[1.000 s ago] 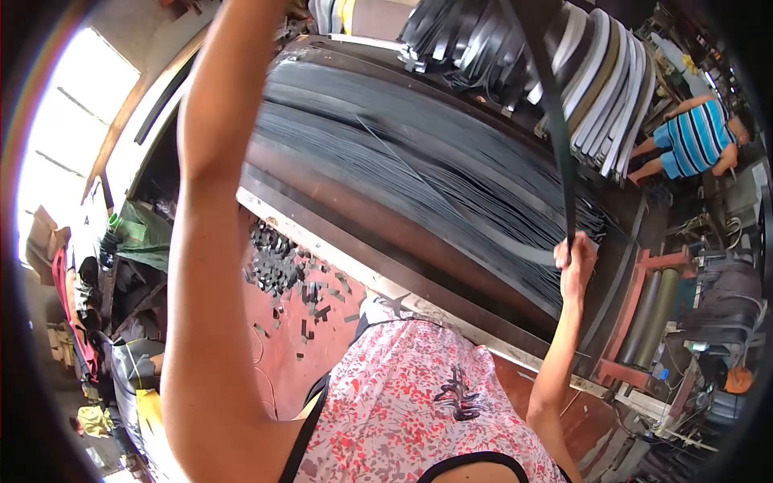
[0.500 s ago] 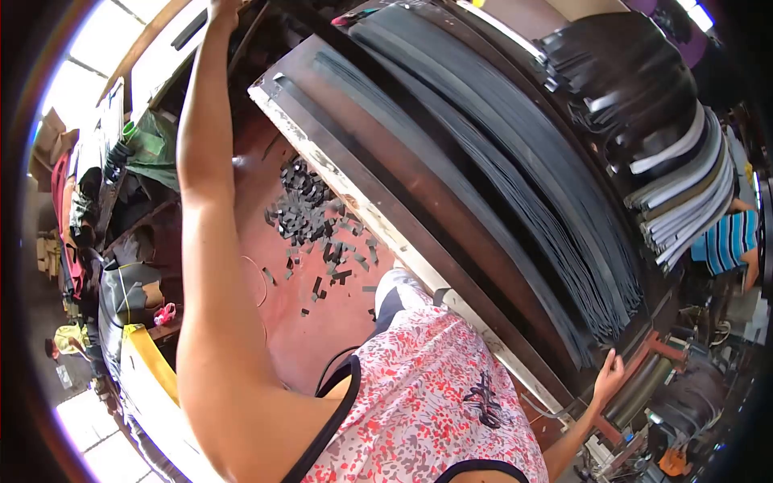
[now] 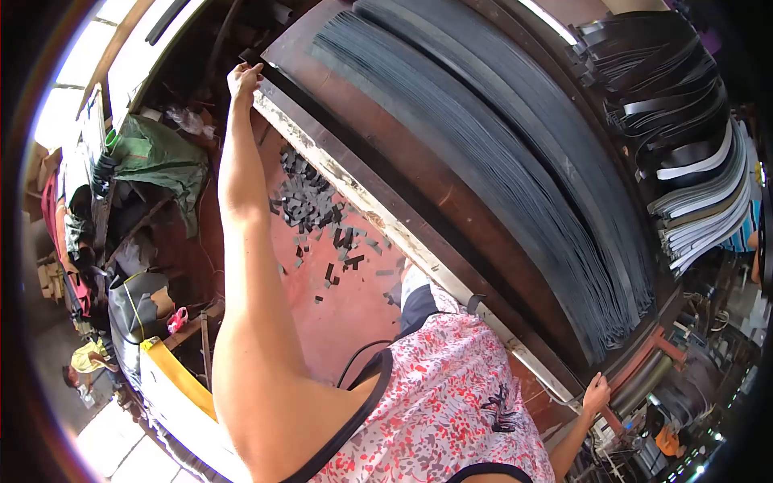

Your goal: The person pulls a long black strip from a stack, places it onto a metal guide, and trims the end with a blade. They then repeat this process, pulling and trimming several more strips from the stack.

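Note:
A long black strip (image 3: 386,173) runs along the front edge of a brown table (image 3: 354,97). At its far end, by the table's corner, my left hand (image 3: 245,80) pinches it with the arm stretched out. My right hand (image 3: 596,394) is closed at the strip's other end, beside the table's right corner; its fingers partly hide what they grip. Behind the strip, a wide bundle of thin dark grey strips (image 3: 483,169) lies lengthwise. A second bundle (image 3: 515,88) lies behind that one.
Small black offcuts (image 3: 306,201) are scattered on the red floor (image 3: 314,346) left of the table. A roller machine (image 3: 644,378) stands at the right. Stacked black and white sheets (image 3: 700,201) are at the back right. A green sack (image 3: 161,153) and a person (image 3: 84,362) are at the left.
My left hand has come down and nearer to the table's corner, bringing the black strip from across the bundles to the front edge. My right hand has shifted slightly down and left.

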{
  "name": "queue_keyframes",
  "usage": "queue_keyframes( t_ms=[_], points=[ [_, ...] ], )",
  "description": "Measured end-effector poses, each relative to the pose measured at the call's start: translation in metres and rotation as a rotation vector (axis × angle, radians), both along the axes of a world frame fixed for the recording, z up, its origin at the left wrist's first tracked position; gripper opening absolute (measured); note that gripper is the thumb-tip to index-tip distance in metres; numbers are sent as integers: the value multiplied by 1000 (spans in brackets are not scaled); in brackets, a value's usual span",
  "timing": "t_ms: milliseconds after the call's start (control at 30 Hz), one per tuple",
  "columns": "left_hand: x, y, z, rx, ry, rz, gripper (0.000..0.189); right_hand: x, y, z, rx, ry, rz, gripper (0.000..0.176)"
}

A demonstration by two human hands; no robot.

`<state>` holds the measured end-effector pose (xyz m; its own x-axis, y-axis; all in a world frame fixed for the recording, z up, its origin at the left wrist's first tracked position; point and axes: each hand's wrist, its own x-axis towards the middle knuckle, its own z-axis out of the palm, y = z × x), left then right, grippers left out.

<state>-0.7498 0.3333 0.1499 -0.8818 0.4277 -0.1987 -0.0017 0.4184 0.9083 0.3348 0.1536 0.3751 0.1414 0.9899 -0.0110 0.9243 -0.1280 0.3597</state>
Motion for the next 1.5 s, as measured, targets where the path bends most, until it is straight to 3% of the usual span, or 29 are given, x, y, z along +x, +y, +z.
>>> queue_keyframes(
  t_ms=[367, 500, 567, 600, 633, 700, 767, 900, 967, 1133, 1300, 1367, 1433, 1500],
  points=[
    [-15, 6, -37, 77, -71, 14, 21, 3, 2, -8, -101, -83, -38, 42],
    [-27, 6, -47, 43, -58, -7, 29, -11, 6, -7, -142, -49, -113, 43],
    [-34, 4, -51, -161, 127, 33, 35, -10, 7, -13, -164, -67, -128, 43],
    [-6, 3, -19, -451, 498, 65, 40, -14, 9, -14, -157, -56, -119, 44],
    [20, 5, 13, -521, 544, 50, 43, -16, 10, -14, -151, -47, -110, 45],
    [38, 0, 26, -365, 914, -313, 46, -16, 13, -17, -156, -6, -121, 46],
    [88, -9, 46, -165, 683, -865, 58, -15, 14, -23, -152, -5, -110, 45],
    [226, -43, 71, -357, 963, -1498, 64, 10, 12, -35, -162, 43, -101, 46],
    [247, -49, 60, -322, 946, -1605, 68, 9, 11, -41, -163, 66, -120, 47],
    [264, -54, 34, -200, 1089, -1503, 48, 47, 4, -50, -144, 51, -121, 48],
    [259, -45, 38, -181, 1038, -1511, 45, 34, 6, -57, -60, -6, -71, 43],
    [259, -45, 23, -172, 992, -1480, 44, 39, 4, -66, -61, 114, -134, 39],
    [255, -43, 18, -162, 978, -1487, 44, 54, -1, -92, 22, 231, -49, 36],
    [253, -42, 17, -185, 970, -1471, 44, 54, -3, -105, 35, 209, -27, 32]
  ],
)
